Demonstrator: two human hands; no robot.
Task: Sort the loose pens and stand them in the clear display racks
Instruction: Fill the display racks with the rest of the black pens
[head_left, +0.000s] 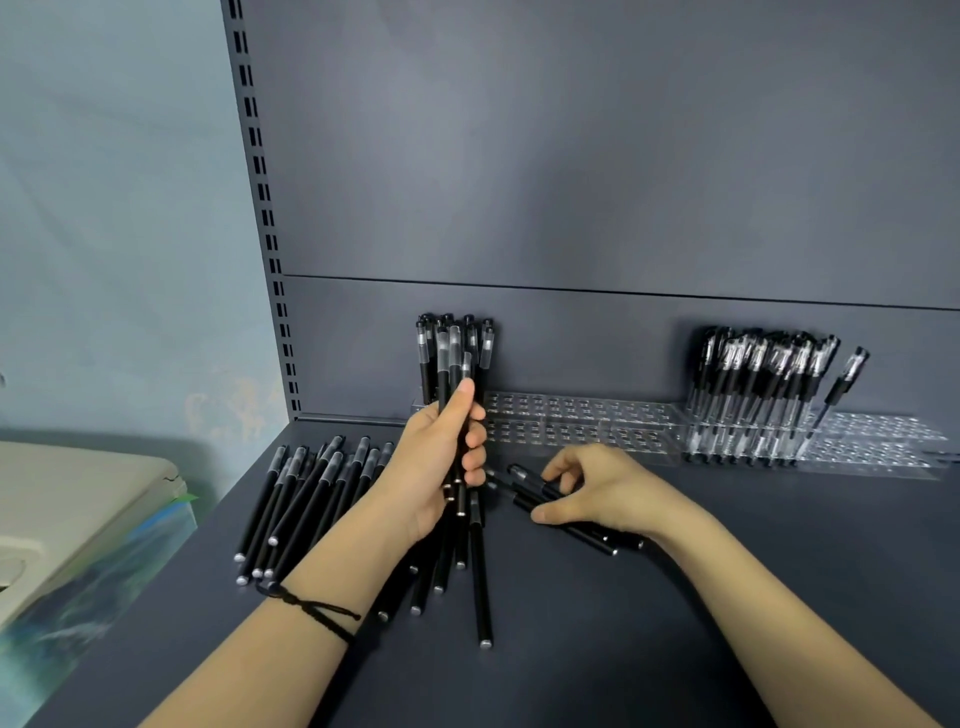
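The left hand (441, 457) grips an upright bundle of slim black pens (457, 410), likely gathering matches. The right hand (597, 491) pinches more loose black pens (566, 512) off the dark grey shelf (675, 597).

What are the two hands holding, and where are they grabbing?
The left hand grips a bunch of black pens around their middles. The right hand pinches loose pens lying on the shelf, near their capped ends.

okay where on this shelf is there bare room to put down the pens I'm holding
Bare shelf lies right of your right hand, in front of the clear racks, and also near the front edge between your forearms. The left side is crowded: loose pens beside your left hand.
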